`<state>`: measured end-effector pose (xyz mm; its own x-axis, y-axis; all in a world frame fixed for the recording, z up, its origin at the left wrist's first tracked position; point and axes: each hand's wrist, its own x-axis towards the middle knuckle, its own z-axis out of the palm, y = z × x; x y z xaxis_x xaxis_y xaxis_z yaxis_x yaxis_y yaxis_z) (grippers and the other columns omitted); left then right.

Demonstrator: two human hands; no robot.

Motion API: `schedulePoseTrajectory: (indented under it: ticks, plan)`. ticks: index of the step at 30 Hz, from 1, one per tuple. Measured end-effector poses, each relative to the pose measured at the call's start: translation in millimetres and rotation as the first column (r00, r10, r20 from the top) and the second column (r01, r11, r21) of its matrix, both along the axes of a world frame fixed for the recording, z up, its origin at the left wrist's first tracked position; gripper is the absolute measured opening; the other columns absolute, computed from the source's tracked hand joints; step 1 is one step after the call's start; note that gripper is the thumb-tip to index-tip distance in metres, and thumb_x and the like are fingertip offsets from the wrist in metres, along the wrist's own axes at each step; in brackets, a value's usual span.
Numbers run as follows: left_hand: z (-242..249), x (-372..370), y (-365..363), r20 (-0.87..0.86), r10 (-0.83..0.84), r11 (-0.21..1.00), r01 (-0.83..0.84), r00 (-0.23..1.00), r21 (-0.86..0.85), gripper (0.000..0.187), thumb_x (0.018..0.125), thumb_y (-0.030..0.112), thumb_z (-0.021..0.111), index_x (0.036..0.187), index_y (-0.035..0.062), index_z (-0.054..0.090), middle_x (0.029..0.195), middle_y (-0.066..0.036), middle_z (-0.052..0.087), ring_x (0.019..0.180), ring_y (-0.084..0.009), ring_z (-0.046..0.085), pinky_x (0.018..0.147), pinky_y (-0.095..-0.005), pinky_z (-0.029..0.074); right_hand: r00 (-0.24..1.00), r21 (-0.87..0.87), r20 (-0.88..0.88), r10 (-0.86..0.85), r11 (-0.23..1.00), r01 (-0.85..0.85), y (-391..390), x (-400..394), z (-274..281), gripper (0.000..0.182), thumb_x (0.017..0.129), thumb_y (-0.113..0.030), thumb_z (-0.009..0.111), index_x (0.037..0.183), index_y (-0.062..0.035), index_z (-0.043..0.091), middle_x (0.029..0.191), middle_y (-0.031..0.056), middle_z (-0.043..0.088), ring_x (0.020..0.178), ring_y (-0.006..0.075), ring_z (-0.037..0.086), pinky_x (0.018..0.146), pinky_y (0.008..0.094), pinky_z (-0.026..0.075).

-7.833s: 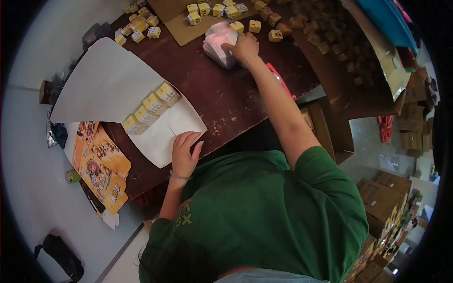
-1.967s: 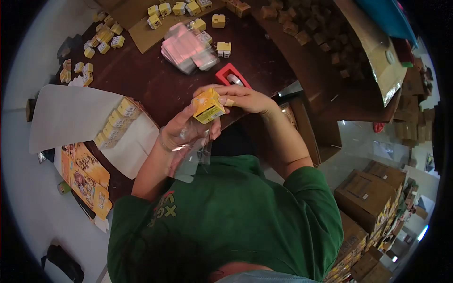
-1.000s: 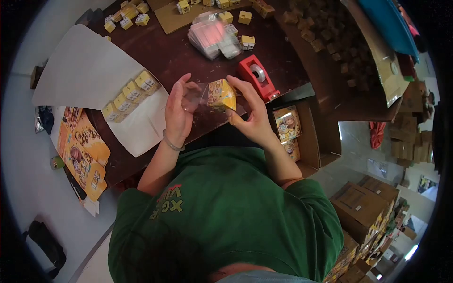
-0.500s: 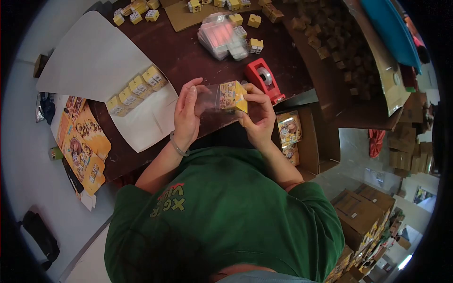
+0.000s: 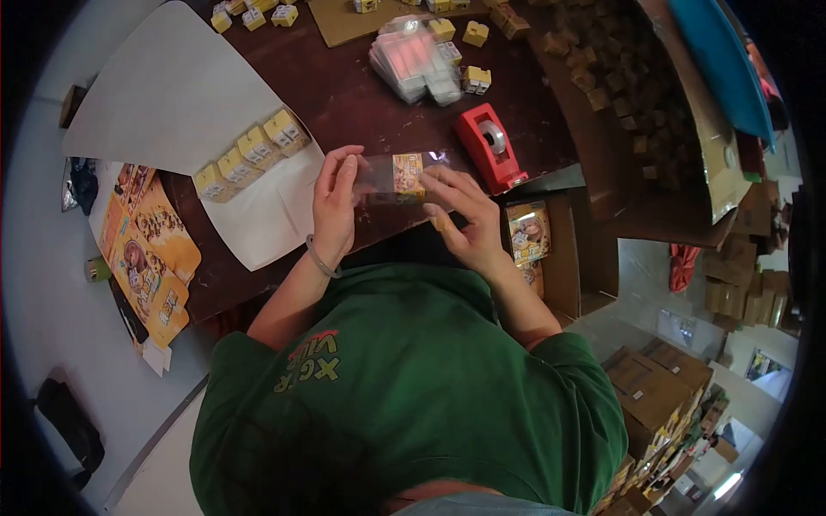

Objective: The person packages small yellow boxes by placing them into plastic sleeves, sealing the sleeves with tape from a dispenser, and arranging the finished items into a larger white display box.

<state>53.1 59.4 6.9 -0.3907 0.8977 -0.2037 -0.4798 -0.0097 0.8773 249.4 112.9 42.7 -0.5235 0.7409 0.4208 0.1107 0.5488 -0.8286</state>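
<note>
Over the front edge of the dark red table, my left hand [image 5: 335, 193] pinches the left part of a clear plastic bag [image 5: 372, 179] between thumb and fingers. A small yellow printed box [image 5: 408, 175] sits inside the bag, its printed face turned up. On the right, my right hand [image 5: 469, 211] is open, thumb and fingers apart, with the fingertips right at the box's right edge. A red tape dispenser [image 5: 488, 146] stands just beyond my right hand. Further back lies a pile of clear plastic bags [image 5: 411, 58] with a pinkish tint.
Several small yellow boxes stand in a row [image 5: 249, 155] on a white sheet [image 5: 271, 215] at left. Printed orange card [image 5: 151, 262] overhangs the left edge. A large carton [image 5: 718, 146] of small brown pieces is at right; another carton [image 5: 585, 258] holds printed boxes.
The box has gone from angled to flatter inside the bag, its printed face up. My right fingers have let go of its right end and spread apart. My left hand still holds the bag.
</note>
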Motion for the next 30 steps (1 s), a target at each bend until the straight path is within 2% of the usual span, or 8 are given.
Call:
schedulePoseTrajectory:
  ticks: [4,10,13,17,19,22,26,30]
  plan:
    - [4,-3,-5,0.005,-0.037,0.993,0.038,0.999,-0.115,0.022,0.104,0.022,0.049,0.116,0.0069,0.059,0.099,0.0,0.058,0.089,-0.0074,0.056,0.075,-0.0227,0.047,0.98,0.166,0.198,-0.033,0.986,0.0,5,3,-2,0.033,0.081,-0.001,0.073,0.114,-0.0059,0.069,0.109,0.0116,0.065,0.093,0.0284,0.065,0.079,0.0352,0.054]
    - [-16,-7,-8,-0.461,0.005,1.0,-0.015,0.887,-0.018,0.016,0.103,0.018,0.051,0.111,0.0063,0.059,0.097,-0.001,0.057,0.08,-0.0063,0.054,0.07,-0.021,0.045,0.972,0.189,0.204,-0.113,0.979,0.074,6,-4,-15,0.028,0.079,-0.001,0.076,0.106,-0.0062,0.073,0.097,0.0092,0.068,0.086,0.0255,0.067,0.074,0.0331,0.055]
    - [-18,-6,-9,-0.474,0.034,0.999,-0.044,0.88,-0.01,0.016,0.103,0.017,0.05,0.111,0.0059,0.058,0.098,-0.001,0.057,0.078,-0.0061,0.054,0.069,-0.021,0.046,0.977,0.133,0.162,-0.137,0.984,0.116,6,-9,-16,0.024,0.08,-0.002,0.076,0.104,-0.0058,0.074,0.096,0.01,0.07,0.086,0.0237,0.068,0.074,0.0325,0.055]
    - [-2,-6,-10,-0.197,0.07,0.996,-0.079,0.978,-0.039,0.015,0.102,0.015,0.05,0.109,0.0044,0.058,0.095,-0.001,0.057,0.077,-0.0058,0.052,0.068,-0.021,0.044,0.999,-0.141,-0.02,0.03,0.989,-0.032,6,-3,-11,0.023,0.082,-0.002,0.074,0.105,-0.0057,0.073,0.099,0.0123,0.069,0.086,0.0268,0.069,0.075,0.0338,0.057]
    - [10,-2,-8,-0.185,0.087,0.994,-0.099,0.979,-0.054,0.015,0.1,0.013,0.051,0.105,0.0018,0.058,0.089,-0.001,0.057,0.074,-0.0053,0.05,0.067,-0.0211,0.042,0.999,-0.143,0.019,0.04,0.989,-0.037,9,2,-10,0.025,0.082,0.0,0.073,0.106,-0.0056,0.073,0.1,0.0133,0.07,0.087,0.0269,0.069,0.076,0.0336,0.057]
    - [0,-5,-9,-0.457,0.04,0.999,-0.049,0.888,-0.007,0.015,0.101,0.013,0.05,0.105,0.0018,0.058,0.091,-0.001,0.058,0.076,-0.0061,0.052,0.07,-0.022,0.044,0.993,-0.09,0.113,0.016,0.996,-0.006,9,5,-13,0.027,0.081,0.001,0.073,0.107,-0.0057,0.072,0.099,0.0134,0.07,0.088,0.0272,0.069,0.077,0.0338,0.057]
    - [-1,-2,-10,-0.545,0.097,0.995,-0.078,0.833,0.057,0.015,0.101,0.014,0.049,0.106,0.0028,0.058,0.093,-0.002,0.058,0.08,-0.0068,0.052,0.073,-0.0223,0.044,0.972,0.078,0.192,-0.135,0.989,0.122,17,7,-28,0.03,0.08,0.001,0.074,0.109,-0.0058,0.072,0.099,0.0128,0.07,0.089,0.0277,0.069,0.077,0.0337,0.057]
    - [-5,-1,-14,-0.505,0.071,0.997,-0.066,0.86,0.027,0.015,0.102,0.013,0.049,0.109,0.0043,0.058,0.098,-0.002,0.057,0.081,-0.0066,0.052,0.073,-0.0216,0.044,0.989,0.153,0.138,-0.056,0.988,0.035,3,5,-14,0.029,0.08,-0.001,0.075,0.108,-0.0054,0.071,0.097,0.012,0.069,0.087,0.0273,0.069,0.077,0.0342,0.057]
